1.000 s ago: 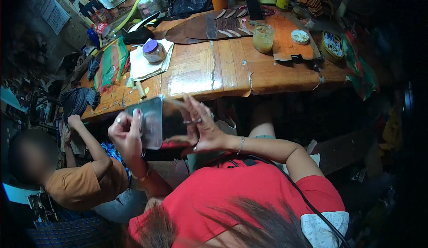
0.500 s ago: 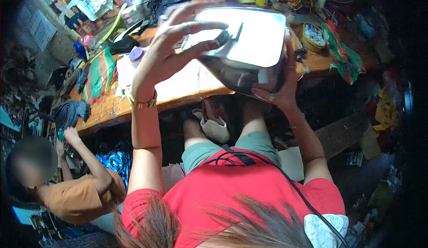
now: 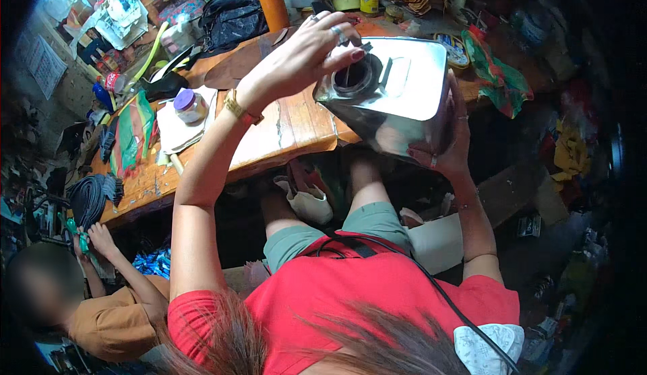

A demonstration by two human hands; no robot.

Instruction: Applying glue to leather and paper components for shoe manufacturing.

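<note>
Cluttered with jars and leather scraps, the wooden desk (image 3: 283,129) is lying beneath a shiny square metal can (image 3: 397,95) being held tilted above its near edge. Left hand (image 3: 306,55) is resting its grip on the can's top, fingertips at the round opening. Right hand (image 3: 448,149) is clamping the can's underside. A purple-lidded jar (image 3: 190,105) is sitting well left of the can; an orange bottle (image 3: 271,1) is standing behind it.

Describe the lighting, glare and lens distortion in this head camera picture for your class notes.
Head view: strong glare whitens the top of the metal can held by the left hand and right hand; the corners fall into black; the wooden table edge bows from fisheye distortion.
</note>
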